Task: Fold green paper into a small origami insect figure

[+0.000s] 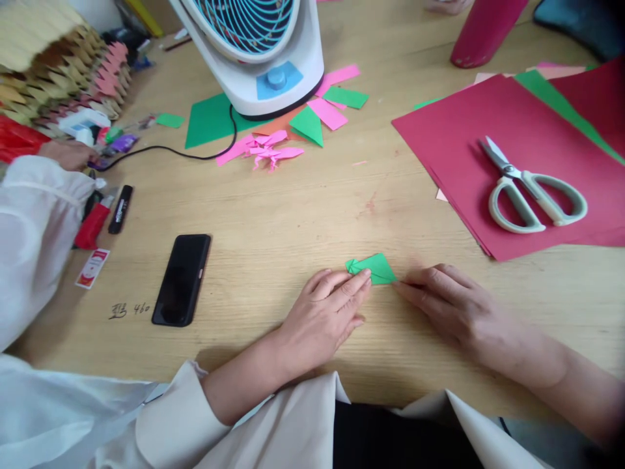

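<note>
A small folded piece of green paper [379, 267] lies flat on the wooden table, with a pointed, creased end at its left. My left hand [325, 316] rests over its lower left part, fingers stretched out and pressing it down. At the paper's lower right corner, my right hand [452, 303] has thumb and forefinger pinched together on the edge. The rest of that hand's fingers are curled beneath, partly hidden.
Scissors [522, 189] lie on red paper sheets [454, 130] to the right. A black phone [181, 280] is at left. Farther back stand a white fan [278, 85] with its cord, a pink folded paper figure [271, 150] and a magenta bottle [486, 32]. Another person's sleeve [39, 228] reaches in at left.
</note>
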Demonstrator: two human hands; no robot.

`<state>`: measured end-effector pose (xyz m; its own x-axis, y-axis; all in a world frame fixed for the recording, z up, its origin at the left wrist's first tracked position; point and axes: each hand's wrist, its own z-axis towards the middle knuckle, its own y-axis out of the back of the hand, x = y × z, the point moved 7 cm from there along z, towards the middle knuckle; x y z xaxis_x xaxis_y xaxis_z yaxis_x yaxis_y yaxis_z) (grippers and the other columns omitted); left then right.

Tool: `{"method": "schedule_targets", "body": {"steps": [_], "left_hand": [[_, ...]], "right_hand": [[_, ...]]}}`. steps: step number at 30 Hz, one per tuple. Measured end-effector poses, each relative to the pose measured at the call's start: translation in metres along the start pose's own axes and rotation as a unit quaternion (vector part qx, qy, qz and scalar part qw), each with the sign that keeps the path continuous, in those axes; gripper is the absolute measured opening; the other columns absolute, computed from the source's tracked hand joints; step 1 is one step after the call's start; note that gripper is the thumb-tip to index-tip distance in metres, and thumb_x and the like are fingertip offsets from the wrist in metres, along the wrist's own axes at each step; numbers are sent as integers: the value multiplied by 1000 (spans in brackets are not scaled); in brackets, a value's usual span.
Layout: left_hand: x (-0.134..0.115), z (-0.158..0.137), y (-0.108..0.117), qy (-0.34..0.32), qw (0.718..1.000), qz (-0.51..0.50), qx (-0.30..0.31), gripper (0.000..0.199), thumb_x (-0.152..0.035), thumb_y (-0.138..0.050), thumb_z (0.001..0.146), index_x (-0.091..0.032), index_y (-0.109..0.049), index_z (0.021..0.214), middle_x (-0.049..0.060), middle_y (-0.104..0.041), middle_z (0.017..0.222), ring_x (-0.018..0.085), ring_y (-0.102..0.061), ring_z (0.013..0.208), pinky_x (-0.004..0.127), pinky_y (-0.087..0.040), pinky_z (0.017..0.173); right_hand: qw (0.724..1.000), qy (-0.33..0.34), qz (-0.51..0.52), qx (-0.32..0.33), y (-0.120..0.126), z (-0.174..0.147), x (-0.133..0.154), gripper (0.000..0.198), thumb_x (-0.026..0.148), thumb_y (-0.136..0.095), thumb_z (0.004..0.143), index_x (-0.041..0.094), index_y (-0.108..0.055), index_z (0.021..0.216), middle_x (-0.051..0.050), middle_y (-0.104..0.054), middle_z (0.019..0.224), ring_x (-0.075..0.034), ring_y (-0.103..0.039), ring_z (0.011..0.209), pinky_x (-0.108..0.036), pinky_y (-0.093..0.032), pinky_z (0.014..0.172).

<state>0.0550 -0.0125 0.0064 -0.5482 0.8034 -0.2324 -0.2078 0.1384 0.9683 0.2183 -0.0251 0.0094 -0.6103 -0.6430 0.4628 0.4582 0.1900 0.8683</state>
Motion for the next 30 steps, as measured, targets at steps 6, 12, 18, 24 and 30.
{"method": "schedule_targets", "body": {"steps": [6, 12, 18, 24, 30], "left_hand": [[-1, -5, -4, 44, 997, 30, 57, 59, -40, -56, 96, -15, -41, 147, 7, -41, 155, 34, -31, 141, 52, -37, 107], [-3, -8, -5, 64, 993, 57, 81, 65, -51, -49, 96, -20, -36, 151, 12, -38, 157, 37, -30, 141, 56, -38, 101], [-3, -7, -4, 48, 993, 84, 69, 66, -56, -45, 96, -19, -36, 151, 9, -38, 158, 38, -27, 143, 58, -33, 104], [-1, -6, 0, -1, 995, 90, 31, 66, -58, -45, 96, -16, -41, 147, 5, -41, 156, 37, -25, 143, 59, -18, 114], [-3, -5, 3, -22, 995, 94, 3, 62, -53, -50, 97, -11, -47, 142, 8, -57, 143, 28, -43, 131, 51, -22, 113]], "right_hand": [[1000, 16, -20, -15, -1, 2, 0, 24, 9, -41, 98, 13, -64, 101, -14, -59, 110, -24, -54, 98, -39, -52, 81], [994, 40, -102, 10, -5, 8, 6, 33, 12, -38, 97, 13, -62, 120, -15, -60, 105, -26, -52, 88, -42, -50, 77], [983, 65, -173, 0, -5, 10, 12, 38, 11, -41, 95, 12, -56, 130, -15, -60, 103, -28, -52, 89, -42, -48, 76], [993, 48, -108, -23, -3, 5, 11, 26, 8, -40, 96, 11, -65, 102, -15, -59, 104, -24, -52, 87, -39, -48, 77], [996, 29, -77, -39, -2, 8, 15, 23, 6, -43, 95, 10, -66, 95, -15, -61, 99, -24, -54, 85, -39, -48, 73]]}}
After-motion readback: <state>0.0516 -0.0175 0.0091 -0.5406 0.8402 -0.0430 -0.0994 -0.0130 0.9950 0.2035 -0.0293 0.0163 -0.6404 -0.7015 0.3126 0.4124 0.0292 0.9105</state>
